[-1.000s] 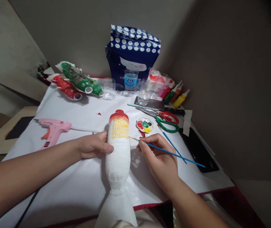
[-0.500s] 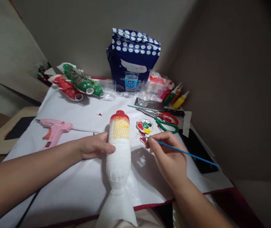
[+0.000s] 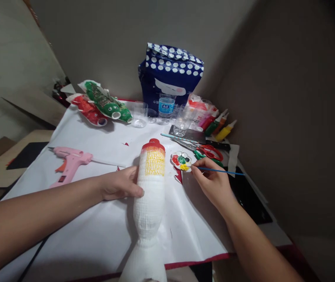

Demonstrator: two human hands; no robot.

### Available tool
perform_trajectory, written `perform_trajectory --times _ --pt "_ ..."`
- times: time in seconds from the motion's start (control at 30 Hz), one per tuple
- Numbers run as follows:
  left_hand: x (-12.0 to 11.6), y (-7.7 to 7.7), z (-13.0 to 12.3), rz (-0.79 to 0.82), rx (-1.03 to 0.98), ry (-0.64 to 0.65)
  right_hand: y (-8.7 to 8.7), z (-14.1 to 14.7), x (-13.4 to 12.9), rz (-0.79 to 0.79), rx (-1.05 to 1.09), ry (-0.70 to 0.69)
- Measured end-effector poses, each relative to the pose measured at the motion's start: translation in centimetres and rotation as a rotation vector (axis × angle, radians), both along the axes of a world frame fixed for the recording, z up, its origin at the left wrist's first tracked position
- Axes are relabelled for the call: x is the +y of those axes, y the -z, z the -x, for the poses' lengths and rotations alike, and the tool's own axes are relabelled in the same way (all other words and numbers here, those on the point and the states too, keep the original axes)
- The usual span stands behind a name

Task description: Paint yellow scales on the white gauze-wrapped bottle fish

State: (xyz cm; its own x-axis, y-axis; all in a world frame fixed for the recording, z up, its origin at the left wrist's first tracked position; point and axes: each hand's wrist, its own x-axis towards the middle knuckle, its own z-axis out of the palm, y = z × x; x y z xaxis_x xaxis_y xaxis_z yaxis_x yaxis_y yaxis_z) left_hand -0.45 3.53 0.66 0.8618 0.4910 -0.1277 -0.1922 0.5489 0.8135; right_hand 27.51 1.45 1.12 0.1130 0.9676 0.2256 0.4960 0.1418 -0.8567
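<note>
A white cloth-wrapped bottle shaped like a fish (image 3: 150, 203) lies lengthwise before me, its neck red and a band below it dabbed yellow. My left hand (image 3: 123, 183) grips its left side, thumb on top; the other fingers are hidden beneath. Between the thumb and fingers of my right hand (image 3: 213, 178) is a thin blue paintbrush (image 3: 220, 170). Its tip is at the yellow paint on a flower-shaped palette (image 3: 174, 159), which also carries red, green and black. Beside the palette lies a dark red scrap (image 3: 178, 176).
A pink glue gun (image 3: 72, 161) rests at left. Red and green painted fish (image 3: 105, 103) lie at the back left. Clear cups (image 3: 139, 115), a blue bag (image 3: 172, 78) and paint bottles (image 3: 225, 131) line the back. Scissors (image 3: 211, 152), a knife (image 3: 218, 145) and a black phone (image 3: 251, 199) are at right.
My right hand has moved the brush forward from beside the bottle to the palette's yellow paint. My left hand keeps its hold. The view has shifted slightly.
</note>
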Motion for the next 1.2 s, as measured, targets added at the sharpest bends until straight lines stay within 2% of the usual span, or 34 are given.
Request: perform_trajectory --times 0.5,0.63,0.77,0.87,0.93,1.07,1.2 --pt "0.1 0.3 0.3 -0.001 0.008 0.047 0.3 0.0 -0.1 -0.004 -0.073 -0.010" --pt "0.0 0.2 0.4 -0.020 0.052 0.058 -0.4 0.1 -0.3 -0.043 -0.040 0.019" --pt "0.0 0.4 0.4 -0.036 0.073 0.050 -2.6 1.3 -2.1 -0.104 0.036 0.081" --pt "0.0 0.6 0.4 -0.043 0.103 0.048 -4.3 3.2 -4.8 -0.196 0.226 0.027" --pt "-0.1 0.6 0.4 -0.066 0.120 0.030 -4.8 4.6 -6.6 -0.252 0.228 -0.052" --pt "-0.5 0.0 0.1 -0.112 0.149 -0.018 -4.5 6.8 -8.5 -0.257 0.157 -0.126" --pt "-0.6 -0.5 -0.2 -0.145 0.165 -0.019 -3.6 7.6 -7.8 -0.229 0.180 -0.168"
